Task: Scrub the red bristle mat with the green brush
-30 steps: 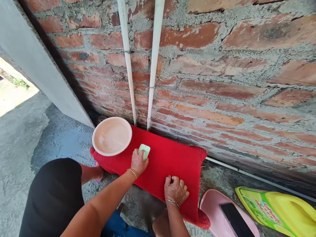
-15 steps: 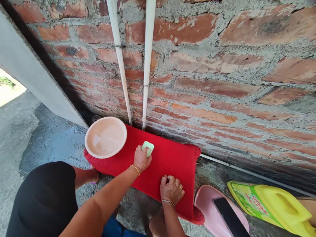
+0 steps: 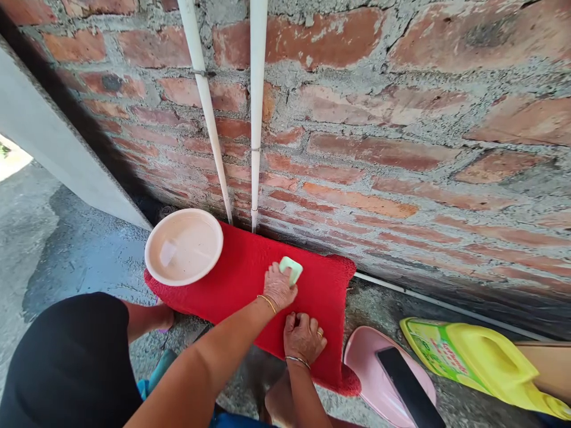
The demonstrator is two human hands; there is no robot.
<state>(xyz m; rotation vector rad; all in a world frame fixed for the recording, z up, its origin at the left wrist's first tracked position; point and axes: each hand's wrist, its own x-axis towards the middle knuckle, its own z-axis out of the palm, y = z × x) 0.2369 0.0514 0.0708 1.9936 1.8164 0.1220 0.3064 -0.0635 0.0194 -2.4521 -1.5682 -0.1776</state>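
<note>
A red mat (image 3: 250, 261) with shaggy rolled edges lies spread over a low support that it hides. My left hand (image 3: 279, 286), with gold bangles on its wrist, is closed on a pale green rounded block (image 3: 292, 270) pressed to the mat's surface. Whether the block is soap or a scrubbing brush I cannot tell. Close to the mat's front edge, my right hand (image 3: 305, 339) rests on the cloth with curled fingers, gripping it. A pale pink basin (image 3: 184, 246) of water stands on the mat's left end.
A brick wall (image 3: 357, 154) with two white pipes (image 3: 256, 119) rises behind the mat. At right are a pink plastic piece (image 3: 363, 351), a black phone (image 3: 408, 386) on it, and a yellow bottle (image 3: 484, 359). A black-clad knee (image 3: 75, 356) is at lower left.
My left hand has slid right along the mat with the pale green block, closer to my right hand. My right hand stays on the mat. The view has shifted slightly.
</note>
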